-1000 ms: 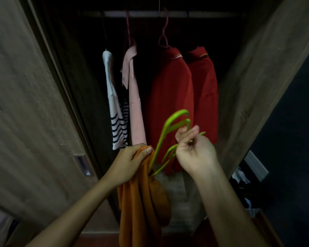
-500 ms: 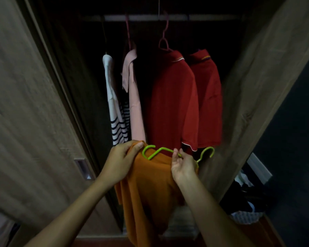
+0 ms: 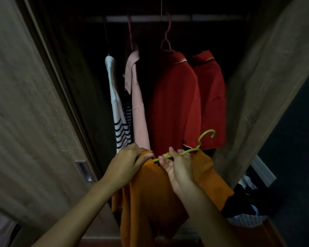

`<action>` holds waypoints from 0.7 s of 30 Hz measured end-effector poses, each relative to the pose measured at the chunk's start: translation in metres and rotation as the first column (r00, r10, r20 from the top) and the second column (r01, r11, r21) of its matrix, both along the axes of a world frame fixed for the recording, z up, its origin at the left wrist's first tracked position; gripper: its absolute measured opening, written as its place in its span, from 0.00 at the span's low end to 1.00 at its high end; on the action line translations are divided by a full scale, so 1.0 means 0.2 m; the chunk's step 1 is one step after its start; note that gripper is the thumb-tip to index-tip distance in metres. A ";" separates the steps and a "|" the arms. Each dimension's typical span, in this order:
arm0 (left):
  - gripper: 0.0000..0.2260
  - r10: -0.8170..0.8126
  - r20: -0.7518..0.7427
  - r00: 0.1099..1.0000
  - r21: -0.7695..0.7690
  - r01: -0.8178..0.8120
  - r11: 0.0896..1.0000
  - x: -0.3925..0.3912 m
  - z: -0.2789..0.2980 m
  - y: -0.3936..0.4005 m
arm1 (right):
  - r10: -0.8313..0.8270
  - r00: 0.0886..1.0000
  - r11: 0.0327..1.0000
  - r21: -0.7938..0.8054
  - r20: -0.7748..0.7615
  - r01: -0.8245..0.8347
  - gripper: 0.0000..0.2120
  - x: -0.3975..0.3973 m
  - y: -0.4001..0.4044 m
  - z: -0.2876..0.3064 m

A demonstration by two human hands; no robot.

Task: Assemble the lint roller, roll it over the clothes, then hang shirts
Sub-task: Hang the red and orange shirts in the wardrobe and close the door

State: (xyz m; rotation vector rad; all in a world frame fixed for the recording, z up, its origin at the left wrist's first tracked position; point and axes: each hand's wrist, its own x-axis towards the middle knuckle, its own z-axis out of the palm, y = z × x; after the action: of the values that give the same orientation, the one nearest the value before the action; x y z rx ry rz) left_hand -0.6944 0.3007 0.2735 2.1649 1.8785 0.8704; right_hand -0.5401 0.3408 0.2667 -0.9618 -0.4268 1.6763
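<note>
My left hand bunches the orange shirt at its shoulder, my right hand pinches the green hanger poking out the neckline. Shirt's floppy and probably light, so I'd carry it by the stiff hanger. Beyond: red shirts and the rail.

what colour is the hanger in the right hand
Bright green hanger, pinched by the right hand; head view.
</note>
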 end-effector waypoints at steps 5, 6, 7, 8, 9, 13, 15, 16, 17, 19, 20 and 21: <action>0.26 -0.143 -0.056 0.988 -0.084 0.138 0.987 0.02 -0.02 -0.01 | 0.015 0.996 0.998 0.065 0.089 -0.021 0.07 0.04 0.03 0.04; 0.27 -0.133 -0.105 0.985 -0.084 0.125 0.989 0.02 -0.04 -0.01 | 0.039 0.994 0.997 0.065 0.106 -0.046 0.06 0.04 0.02 0.04; 0.26 -0.122 -0.139 0.983 -0.081 0.112 0.990 0.03 -0.06 0.00 | 0.073 0.991 0.995 0.063 0.113 -0.081 0.05 0.03 0.01 0.04; 0.25 -0.114 -0.151 0.982 -0.080 0.103 0.992 0.05 -0.07 0.00 | 0.110 0.985 0.991 0.057 0.132 -0.118 0.03 0.03 0.00 0.03; 0.24 -0.108 -0.145 0.984 -0.080 0.097 0.992 0.07 -0.09 0.01 | 0.149 0.975 0.986 0.050 0.165 -0.159 0.03 0.03 0.00 0.02; 0.16 -0.145 0.076 0.987 -0.151 0.155 0.976 0.15 -0.11 -0.02 | 0.228 0.866 0.962 0.031 0.446 -0.270 0.10 0.09 0.04 0.02; 0.14 -0.208 0.287 0.935 -0.270 0.287 0.919 0.19 -0.08 -0.03 | 0.218 0.792 0.956 0.036 0.571 -0.290 0.13 0.15 0.08 0.03; 0.12 -0.223 0.383 0.897 -0.304 0.350 0.886 0.21 -0.06 -0.03 | 0.206 0.764 0.954 0.046 0.612 -0.295 0.14 0.18 0.09 0.04; 0.09 -0.227 0.450 0.864 -0.314 0.390 0.866 0.22 -0.05 -0.02 | 0.196 0.741 0.951 0.060 0.642 -0.303 0.14 0.20 0.09 0.05; 0.06 -0.223 0.521 0.824 -0.302 0.422 0.855 0.26 -0.04 0.02 | 0.168 0.728 0.946 0.099 0.665 -0.309 0.14 0.22 0.08 0.06; 0.06 -0.212 0.559 0.801 -0.305 0.437 0.846 0.29 -0.04 0.04 | 0.140 0.729 0.947 0.124 0.670 -0.297 0.14 0.23 0.08 0.05; 0.06 -0.198 0.605 0.772 -0.313 0.459 0.831 0.31 -0.05 0.06 | 0.100 0.729 0.953 0.146 0.677 -0.267 0.14 0.24 0.08 0.04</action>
State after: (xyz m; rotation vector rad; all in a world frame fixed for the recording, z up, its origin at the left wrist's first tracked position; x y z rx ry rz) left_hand -0.6315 0.3124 0.2636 1.6502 1.1970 0.7753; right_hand -0.4926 0.3559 0.2755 -1.3615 -1.2146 1.3591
